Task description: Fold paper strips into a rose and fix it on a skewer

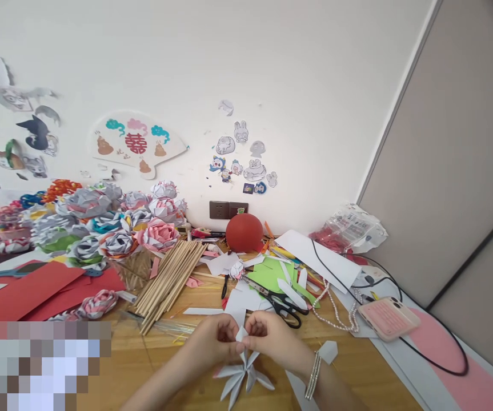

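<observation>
At the front of the wooden table, my left hand (224, 335) and my right hand (267, 334) meet with fingertips pinched on a folded white paper petal (241, 334). It joins a star-shaped paper flower (245, 374), whose pointed petals spread out below my hands. A beaded bracelet (313, 375) circles my right wrist. Beyond my right hand lie black-handled scissors (287, 308), on paper scraps. A loose piece of white paper (328, 351) sits beside my right wrist.
Wooden sticks (171, 279) lie left of centre, near heaped paper flowers (87, 222) and red paper (49, 291). Green paper (272, 273) and a red balloon (244, 233) are further back. A phone (388, 317) and black cable (464, 357) lie at right.
</observation>
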Action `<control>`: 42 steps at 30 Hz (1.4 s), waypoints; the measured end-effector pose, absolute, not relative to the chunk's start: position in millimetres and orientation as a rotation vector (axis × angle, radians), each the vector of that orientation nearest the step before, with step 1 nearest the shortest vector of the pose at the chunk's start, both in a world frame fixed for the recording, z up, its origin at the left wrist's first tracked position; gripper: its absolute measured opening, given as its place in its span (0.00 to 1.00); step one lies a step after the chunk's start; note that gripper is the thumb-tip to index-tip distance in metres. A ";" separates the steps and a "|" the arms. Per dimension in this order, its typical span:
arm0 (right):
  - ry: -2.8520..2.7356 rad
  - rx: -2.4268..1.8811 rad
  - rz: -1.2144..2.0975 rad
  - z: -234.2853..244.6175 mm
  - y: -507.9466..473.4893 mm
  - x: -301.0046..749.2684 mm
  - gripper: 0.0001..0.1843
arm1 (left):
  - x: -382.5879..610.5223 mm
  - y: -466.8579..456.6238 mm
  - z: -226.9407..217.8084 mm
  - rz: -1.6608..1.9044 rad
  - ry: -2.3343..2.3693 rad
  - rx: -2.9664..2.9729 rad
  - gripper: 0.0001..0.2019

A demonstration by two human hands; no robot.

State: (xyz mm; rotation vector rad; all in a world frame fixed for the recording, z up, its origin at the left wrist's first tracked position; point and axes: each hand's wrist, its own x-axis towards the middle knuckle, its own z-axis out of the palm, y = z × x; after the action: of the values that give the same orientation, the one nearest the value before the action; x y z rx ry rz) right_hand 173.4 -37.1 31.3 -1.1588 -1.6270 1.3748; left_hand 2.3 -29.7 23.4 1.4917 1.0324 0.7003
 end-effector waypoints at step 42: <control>-1.794 -1.285 0.968 22.0 -33.1 167.5 0.06 | -2.4 -22.6 33.8 0.595 0.967 1.294 0.26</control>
State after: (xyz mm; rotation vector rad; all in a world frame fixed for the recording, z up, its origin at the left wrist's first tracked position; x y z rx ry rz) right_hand 167.5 -33.1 22.0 -1.2846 -1.7944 0.9681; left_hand -2.4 -22.6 33.8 1.2943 0.9671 0.5954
